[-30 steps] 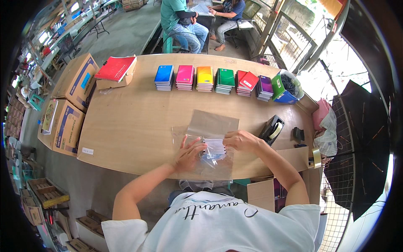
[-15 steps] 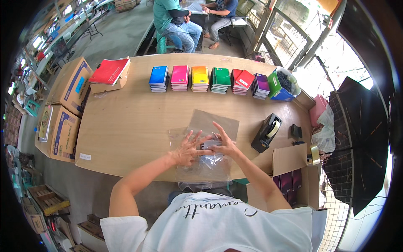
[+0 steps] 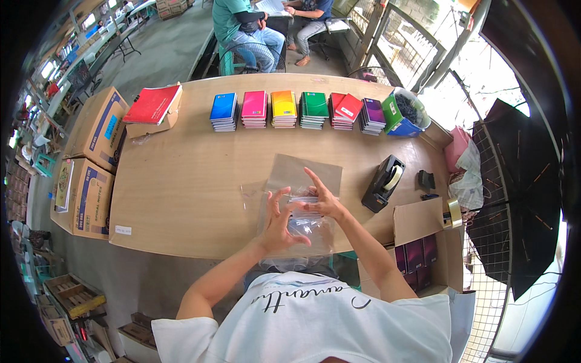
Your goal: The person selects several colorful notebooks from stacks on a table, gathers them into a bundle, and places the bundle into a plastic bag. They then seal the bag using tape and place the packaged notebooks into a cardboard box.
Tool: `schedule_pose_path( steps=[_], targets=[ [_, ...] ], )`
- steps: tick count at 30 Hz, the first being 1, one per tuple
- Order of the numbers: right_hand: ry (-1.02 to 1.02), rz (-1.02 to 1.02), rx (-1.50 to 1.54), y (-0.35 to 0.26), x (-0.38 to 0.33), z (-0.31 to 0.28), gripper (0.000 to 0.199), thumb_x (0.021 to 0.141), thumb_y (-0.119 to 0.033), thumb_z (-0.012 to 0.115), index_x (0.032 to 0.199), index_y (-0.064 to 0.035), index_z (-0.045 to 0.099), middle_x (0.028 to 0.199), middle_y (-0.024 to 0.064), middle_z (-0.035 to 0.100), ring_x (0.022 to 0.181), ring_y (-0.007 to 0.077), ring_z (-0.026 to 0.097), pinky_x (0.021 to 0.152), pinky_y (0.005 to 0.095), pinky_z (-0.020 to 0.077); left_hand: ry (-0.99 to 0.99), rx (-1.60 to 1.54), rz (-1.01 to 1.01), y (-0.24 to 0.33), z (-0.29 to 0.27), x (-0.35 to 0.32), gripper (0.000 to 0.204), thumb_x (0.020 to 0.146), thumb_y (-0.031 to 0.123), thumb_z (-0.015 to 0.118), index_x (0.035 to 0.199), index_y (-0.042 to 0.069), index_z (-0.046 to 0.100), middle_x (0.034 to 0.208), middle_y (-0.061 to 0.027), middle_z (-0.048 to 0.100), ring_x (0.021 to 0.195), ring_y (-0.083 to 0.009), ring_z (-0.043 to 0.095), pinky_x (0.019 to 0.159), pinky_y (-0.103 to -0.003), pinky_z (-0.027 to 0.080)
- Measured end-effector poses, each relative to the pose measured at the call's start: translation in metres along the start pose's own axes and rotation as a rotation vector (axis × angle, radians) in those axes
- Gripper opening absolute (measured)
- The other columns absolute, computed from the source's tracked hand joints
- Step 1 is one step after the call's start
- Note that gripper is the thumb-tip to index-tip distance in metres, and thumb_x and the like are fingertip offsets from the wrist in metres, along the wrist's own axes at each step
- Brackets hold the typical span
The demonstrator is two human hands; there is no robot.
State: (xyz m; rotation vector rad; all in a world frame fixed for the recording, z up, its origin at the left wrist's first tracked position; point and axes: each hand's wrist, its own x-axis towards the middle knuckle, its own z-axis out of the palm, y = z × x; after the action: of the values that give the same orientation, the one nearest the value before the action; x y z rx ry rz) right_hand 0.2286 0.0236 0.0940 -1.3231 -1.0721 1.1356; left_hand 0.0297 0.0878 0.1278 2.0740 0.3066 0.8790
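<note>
Two hands work at the bench's near edge: the left hand (image 3: 279,225) and right hand (image 3: 319,199), fingers spread open, press on a clear plastic bag (image 3: 301,209).

Clear plastic bags (image 3: 302,181) mid-table; brown cartons (image 3: 91,163) left.

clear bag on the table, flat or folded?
Flat at its far end, where the clear plastic bag lies spread on the table. Nearer, both hands cover it, the left hand and right hand; cannot tell there.
</note>
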Motion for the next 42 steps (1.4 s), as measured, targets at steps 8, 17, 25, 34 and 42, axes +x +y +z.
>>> schedule_pose_path(
  steps=[8,17,25,34,42],
  targets=[
    [-0.041,0.102,0.082,0.006,0.011,-0.008,0.108,0.068,-0.001,0.075,0.152,-0.0179,0.009,0.092,0.0094,0.058,0.092,0.0177,0.058,0.081,0.0315,0.0460,-0.135,0.551,0.230,-0.039,0.013,0.008,0.055,0.071,0.030,0.079,0.116,0.015,0.052,0.137,-0.0237,0.033,0.136,-0.0378,0.025,0.109,-0.058,0.019],
    [0.135,0.063,0.420,0.022,-0.001,-0.020,0.109,0.068,0.001,0.073,0.152,-0.0172,0.007,0.129,0.0173,0.045,0.111,0.0238,0.053,0.092,0.0329,0.0452,0.194,-0.606,-0.612,-0.055,0.044,0.011,0.074,0.063,0.005,0.082,0.124,0.004,0.041,0.096,-0.0077,0.058,0.086,-0.0145,0.056,0.079,-0.030,0.048],
    [0.121,0.040,0.118,0.001,-0.023,-0.003,0.076,0.073,0.000,0.073,0.140,-0.0175,0.041,0.138,0.0116,0.041,0.119,0.0226,0.048,0.093,0.0323,0.0455,0.229,-0.710,-0.707,-0.047,0.049,0.010,0.052,0.065,-0.008,0.073,0.113,0.005,0.058,0.096,-0.0042,0.058,0.090,-0.0127,0.056,0.078,-0.027,0.049],
    [0.205,-0.396,-0.545,-0.015,-0.038,0.002,0.027,0.068,0.003,0.070,0.088,-0.0149,0.076,0.120,0.0072,0.057,0.116,0.0261,0.051,0.095,0.0366,0.0442,0.361,-0.478,-0.564,-0.049,0.064,0.000,0.020,0.061,-0.009,0.073,0.072,0.007,0.067,0.097,-0.0052,0.059,0.093,-0.0165,0.057,0.081,-0.030,0.047],
    [1.523,0.060,-0.153,0.053,-0.123,-0.136,0.012,0.078,-0.010,0.071,0.083,0.0005,0.070,0.091,0.0092,0.063,0.084,0.0157,0.060,0.067,0.0276,0.0488,0.397,-0.494,-0.625,-0.055,0.073,-0.005,0.018,0.060,-0.010,0.073,0.064,0.006,0.065,0.098,-0.0063,0.057,0.100,-0.0166,0.055,0.082,-0.030,0.044]
  ],
)
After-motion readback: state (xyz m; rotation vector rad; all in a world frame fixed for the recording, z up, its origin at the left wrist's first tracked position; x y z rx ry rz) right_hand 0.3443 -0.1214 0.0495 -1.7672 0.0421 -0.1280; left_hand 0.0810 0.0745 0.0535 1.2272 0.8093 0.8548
